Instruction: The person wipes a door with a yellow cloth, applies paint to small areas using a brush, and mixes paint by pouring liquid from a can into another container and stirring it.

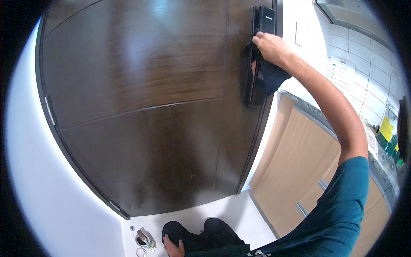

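Note:
My right hand [270, 46] is raised to the tall black door lock [257, 97] at the right edge of a dark brown door [171, 128]. Its fingers are closed on a black cloth [274, 78], which hangs down beside the lock's handle part. The hand covers the middle of the lock, so contact there is partly hidden. Down at the lower edge, my left hand [173, 247] rests on my black-trousered knee, fingers stretched out and holding nothing.
On the floor by the left wall stands a small container [143, 240] with a brown-topped item in it. To the right are light wood cabinets [295, 145] under a granite counter [309, 108]. Green and yellow packages [386, 132] stand on that counter. Door hinges [49, 110] show at left.

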Motion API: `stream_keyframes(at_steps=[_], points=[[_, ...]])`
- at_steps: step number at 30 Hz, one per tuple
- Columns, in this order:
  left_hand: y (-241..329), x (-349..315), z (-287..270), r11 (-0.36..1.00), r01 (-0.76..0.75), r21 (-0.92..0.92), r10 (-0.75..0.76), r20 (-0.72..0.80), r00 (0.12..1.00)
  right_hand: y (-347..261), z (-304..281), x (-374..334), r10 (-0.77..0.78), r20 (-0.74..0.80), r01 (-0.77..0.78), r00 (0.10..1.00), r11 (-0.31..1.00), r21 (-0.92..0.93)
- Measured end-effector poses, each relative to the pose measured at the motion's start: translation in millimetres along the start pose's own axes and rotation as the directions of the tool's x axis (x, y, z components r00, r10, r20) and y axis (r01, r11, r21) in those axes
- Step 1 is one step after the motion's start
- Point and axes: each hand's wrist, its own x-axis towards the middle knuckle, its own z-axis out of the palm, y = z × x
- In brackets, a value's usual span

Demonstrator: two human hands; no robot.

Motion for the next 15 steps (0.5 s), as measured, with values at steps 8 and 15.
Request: stream_keyframes(at_steps=[8, 15], points=[[2.7, -6.0, -11.7, 1.000, 0.018, -0.018, -0.018, -0.005, 1.000, -3.7, 8.7, 0.3, -0.097, 0.047, 0.099, 0.994, 0.994, -0.036], [10.7, -7.6, -23.5, 0.998, 0.037, -0.047, -0.036, 0.009, 0.999, -11.0, 19.4, 5.9, -0.077, 0.072, 0.079, 0.994, 0.997, -0.022]])
